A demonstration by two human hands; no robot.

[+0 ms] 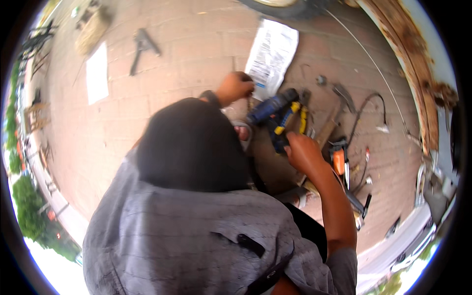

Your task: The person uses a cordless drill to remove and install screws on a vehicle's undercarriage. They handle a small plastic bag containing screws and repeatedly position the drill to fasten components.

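My left hand (236,88) is closed around something small and dark that I cannot make out, beside the lower edge of a white printed sheet (273,54). A thin beaded or chain-like piece shows below it. My right hand (297,147) has curled fingers at the blue-and-black power tool (269,107); what they grip is hidden. Yellow-handled pliers (287,118) lie on that tool, another yellow-handled tool (304,115) beside them. A hammer (344,96) and an orange-and-black tool (338,160) lie to the right. A large dark rounded shape (187,147) blocks the view below my left hand.
The brick paving (191,54) holds a white sheet (97,73), a metal square-like tool (140,46) and a tan bag (93,32) at left. A tyre (285,7) is at the top. A rusty frame (413,59), cable (373,98) and thin wire border the right.
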